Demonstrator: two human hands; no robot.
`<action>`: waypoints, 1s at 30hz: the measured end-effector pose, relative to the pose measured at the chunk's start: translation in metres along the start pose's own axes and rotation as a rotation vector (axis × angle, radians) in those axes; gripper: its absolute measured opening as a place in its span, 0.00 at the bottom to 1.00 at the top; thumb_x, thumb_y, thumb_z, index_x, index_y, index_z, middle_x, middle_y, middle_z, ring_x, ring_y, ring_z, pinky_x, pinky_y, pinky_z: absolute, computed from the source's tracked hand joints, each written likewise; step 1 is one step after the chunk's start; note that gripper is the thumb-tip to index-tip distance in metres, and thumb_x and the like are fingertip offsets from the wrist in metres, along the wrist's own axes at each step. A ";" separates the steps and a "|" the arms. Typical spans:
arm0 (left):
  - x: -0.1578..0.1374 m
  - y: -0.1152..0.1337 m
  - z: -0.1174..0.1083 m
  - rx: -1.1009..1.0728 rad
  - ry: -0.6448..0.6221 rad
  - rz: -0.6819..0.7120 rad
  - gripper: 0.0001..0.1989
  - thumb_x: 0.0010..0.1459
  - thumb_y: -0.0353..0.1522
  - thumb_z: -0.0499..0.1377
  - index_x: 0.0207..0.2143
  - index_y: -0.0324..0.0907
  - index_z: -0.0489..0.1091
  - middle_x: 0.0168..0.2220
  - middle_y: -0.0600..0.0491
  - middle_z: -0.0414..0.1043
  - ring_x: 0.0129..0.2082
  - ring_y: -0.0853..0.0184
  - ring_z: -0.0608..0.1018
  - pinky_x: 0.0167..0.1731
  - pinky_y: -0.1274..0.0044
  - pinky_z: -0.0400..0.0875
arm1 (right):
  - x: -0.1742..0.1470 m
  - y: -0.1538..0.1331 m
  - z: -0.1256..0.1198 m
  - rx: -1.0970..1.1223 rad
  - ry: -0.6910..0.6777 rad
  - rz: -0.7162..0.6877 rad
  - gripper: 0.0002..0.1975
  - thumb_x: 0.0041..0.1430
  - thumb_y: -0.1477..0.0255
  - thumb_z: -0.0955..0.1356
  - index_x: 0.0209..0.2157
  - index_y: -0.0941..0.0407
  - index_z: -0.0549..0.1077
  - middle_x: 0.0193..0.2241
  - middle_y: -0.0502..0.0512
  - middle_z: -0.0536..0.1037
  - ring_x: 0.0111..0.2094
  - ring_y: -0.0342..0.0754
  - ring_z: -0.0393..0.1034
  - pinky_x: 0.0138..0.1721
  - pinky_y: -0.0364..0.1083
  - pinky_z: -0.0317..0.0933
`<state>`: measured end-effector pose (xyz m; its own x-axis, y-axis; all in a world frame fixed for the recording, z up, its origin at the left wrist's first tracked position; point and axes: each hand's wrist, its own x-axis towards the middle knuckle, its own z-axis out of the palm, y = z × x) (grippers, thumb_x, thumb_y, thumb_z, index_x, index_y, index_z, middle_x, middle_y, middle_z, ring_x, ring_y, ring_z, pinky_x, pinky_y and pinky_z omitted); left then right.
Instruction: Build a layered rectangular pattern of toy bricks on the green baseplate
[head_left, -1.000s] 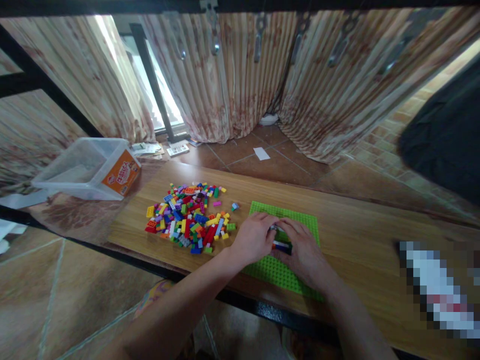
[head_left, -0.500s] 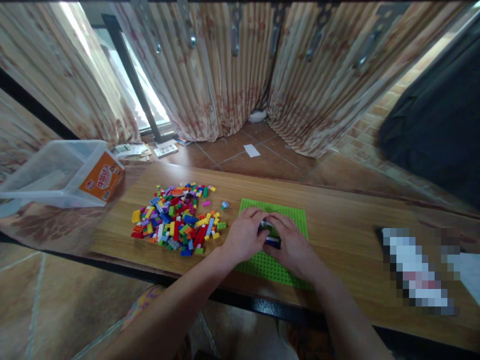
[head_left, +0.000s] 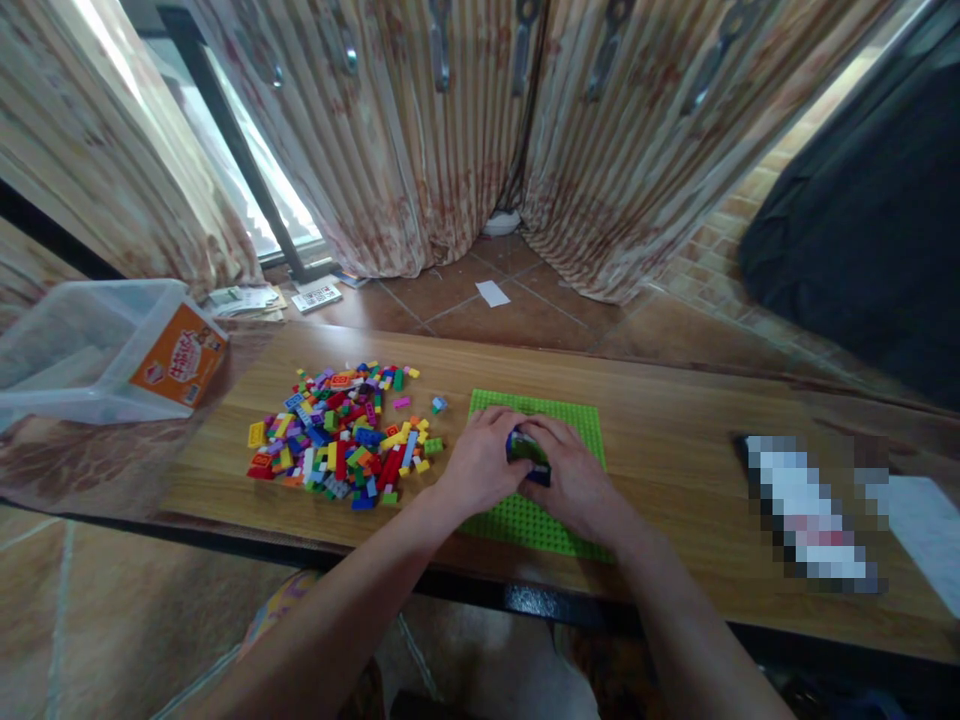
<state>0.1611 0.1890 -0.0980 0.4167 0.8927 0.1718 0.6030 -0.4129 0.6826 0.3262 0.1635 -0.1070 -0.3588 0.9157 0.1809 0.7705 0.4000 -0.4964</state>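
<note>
Over the green studded baseplate, both of my hands close around a few dark blue building bricks. My left hand grips them from the left, its thumb bent inward. From the right, the curled fingers of my right hand press on the same bricks. Green shows in the gap between the blue pieces; my fingers cover most of them, and I cannot tell how firmly they sit on the plate. To the left of my hands lies a loose pile of mixed coloured bricks.
A clear plastic box with an orange label stands at the left end. Toward the right end of the wooden table lie a blurred-out object and a white sheet. Curtains hang beyond the far edge.
The whole view has shifted slightly, so things appear a little further left. My hands stay around the blue bricks, with only small finger movement.
</note>
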 end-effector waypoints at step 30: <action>0.008 -0.014 -0.011 -0.099 -0.142 0.076 0.21 0.44 0.25 0.61 0.45 0.40 0.71 0.46 0.48 0.74 0.50 0.59 0.74 0.54 0.64 0.67 | -0.003 0.018 -0.022 0.263 -0.071 0.015 0.30 0.50 0.77 0.66 0.57 0.51 0.66 0.58 0.58 0.68 0.60 0.56 0.62 0.63 0.61 0.54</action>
<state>0.1485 0.2037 -0.0978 0.5544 0.8222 0.1287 0.4992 -0.4524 0.7390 0.3525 0.1685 -0.0976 -0.3915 0.9128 0.1165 0.6158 0.3539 -0.7040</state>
